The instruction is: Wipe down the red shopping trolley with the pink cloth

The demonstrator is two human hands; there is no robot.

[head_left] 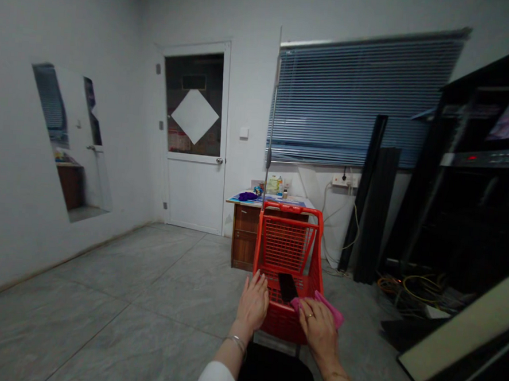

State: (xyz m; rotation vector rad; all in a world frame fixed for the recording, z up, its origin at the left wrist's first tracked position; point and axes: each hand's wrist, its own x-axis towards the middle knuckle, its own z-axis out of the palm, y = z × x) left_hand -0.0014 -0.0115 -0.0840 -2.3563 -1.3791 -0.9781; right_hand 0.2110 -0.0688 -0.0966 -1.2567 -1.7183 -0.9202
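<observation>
A small red shopping cart (288, 245) stands on the floor in front of me. My left hand (253, 303) rests on the near left rim of its basket, fingers wrapped over the edge. My right hand (318, 328) grips the near right rim together with a pink cloth (332, 311) pressed under the fingers. A flat black object (287, 287), like a phone, lies inside the basket between my hands.
A wooden desk (246, 236) with small items stands just behind the cart under blue blinds (355, 99). A white door (196, 141) is at the back left. Dark shelving (474, 187), leaning black boards and tangled cables (408, 286) crowd the right. Grey tiled floor stretches left.
</observation>
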